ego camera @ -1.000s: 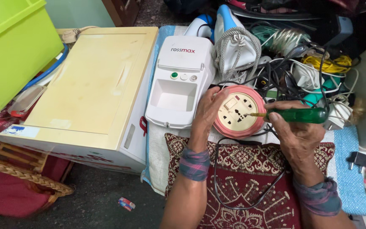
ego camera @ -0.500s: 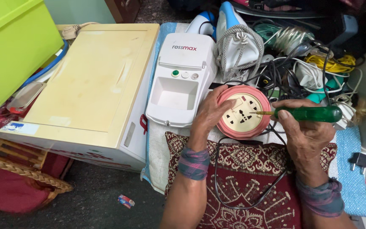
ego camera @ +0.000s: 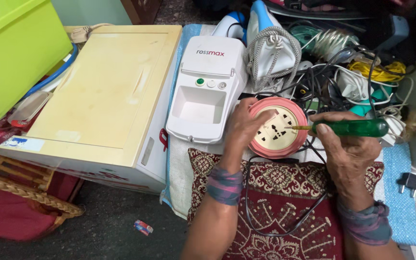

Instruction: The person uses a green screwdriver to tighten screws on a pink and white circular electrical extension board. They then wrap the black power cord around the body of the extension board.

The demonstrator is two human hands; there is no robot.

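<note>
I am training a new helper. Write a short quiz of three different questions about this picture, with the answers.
1. True or false: the right hand holds a green-handled screwdriver.
2. What does the left hand steady? A) white iron B) round pink socket box C) green bin
3. Fill in: the screwdriver tip touches the socket box's ____ face.

Key
1. True.
2. B, the round pink socket box.
3. Cream.

Both forearms are bare, each wrist wrapped in a bunched purple-grey cloth band (ego camera: 224, 185).
</note>
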